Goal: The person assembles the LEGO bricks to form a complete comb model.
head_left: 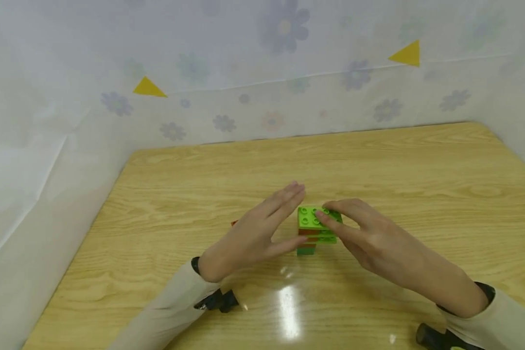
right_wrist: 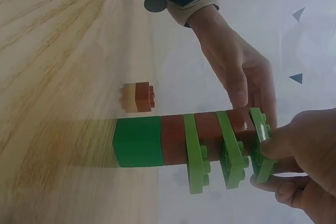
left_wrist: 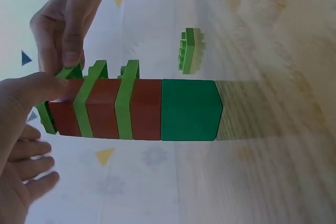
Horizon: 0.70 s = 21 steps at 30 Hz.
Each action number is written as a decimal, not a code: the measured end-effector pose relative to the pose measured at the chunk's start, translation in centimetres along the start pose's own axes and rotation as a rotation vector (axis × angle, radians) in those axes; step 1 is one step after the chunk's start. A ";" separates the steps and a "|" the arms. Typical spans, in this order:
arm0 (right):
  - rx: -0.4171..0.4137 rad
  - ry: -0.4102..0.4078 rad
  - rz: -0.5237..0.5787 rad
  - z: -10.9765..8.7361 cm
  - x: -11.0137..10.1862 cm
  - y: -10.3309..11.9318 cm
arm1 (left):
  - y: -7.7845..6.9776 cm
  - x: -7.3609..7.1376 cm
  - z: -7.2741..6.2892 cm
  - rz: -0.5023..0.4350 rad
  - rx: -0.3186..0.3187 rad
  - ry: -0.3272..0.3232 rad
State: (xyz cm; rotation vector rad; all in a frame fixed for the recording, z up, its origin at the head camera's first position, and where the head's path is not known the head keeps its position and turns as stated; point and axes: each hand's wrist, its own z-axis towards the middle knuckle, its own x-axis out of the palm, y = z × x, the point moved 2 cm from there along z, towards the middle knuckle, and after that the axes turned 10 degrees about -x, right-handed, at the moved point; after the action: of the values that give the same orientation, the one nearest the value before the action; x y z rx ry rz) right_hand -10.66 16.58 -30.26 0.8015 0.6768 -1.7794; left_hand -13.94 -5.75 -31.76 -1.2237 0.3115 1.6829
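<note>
A tower of toy building bricks stands upright on the table, with a dark green block (left_wrist: 189, 110) at its foot. Above that, red-brown bricks (right_wrist: 173, 139) alternate with light green plates (left_wrist: 125, 106) that jut out to the right. My right hand (head_left: 376, 240) holds the topmost light green plate (right_wrist: 261, 145) between thumb and fingers; this plate sits slightly tilted on the upper red-brown brick. Beside the tower's top is my left hand (head_left: 255, 233), fingers stretched out behind and its thumb (left_wrist: 39, 86) at the upper brick's side.
A loose light green plate (left_wrist: 189, 51) lies on the table on the right-hand side. Over on the left, a single red-brown brick (right_wrist: 143, 97) rests there, mostly hidden behind the left hand in the head view. A flower-patterned white sheet (head_left: 245, 112) hangs behind the table.
</note>
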 end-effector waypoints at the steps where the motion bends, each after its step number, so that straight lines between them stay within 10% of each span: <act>1: -0.002 0.008 0.000 0.1 0.0 0.0 | -0.2 -0.2 -0.2 0.019 0.059 -0.043; 6: -0.002 0.029 0.000 0.3 -0.1 0.2 | -1.0 -0.1 -0.9 0.133 0.220 -0.140; 21: 0.053 -0.079 0.051 0.0 -0.6 0.1 | -2.2 0.4 -0.5 0.223 0.223 -0.192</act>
State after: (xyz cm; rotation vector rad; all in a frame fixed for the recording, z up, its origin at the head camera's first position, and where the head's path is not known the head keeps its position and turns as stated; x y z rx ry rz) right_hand -10.42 16.88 -29.77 0.7731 0.5549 -1.7791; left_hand -11.87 -4.81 -31.63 -0.8818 0.5172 1.8836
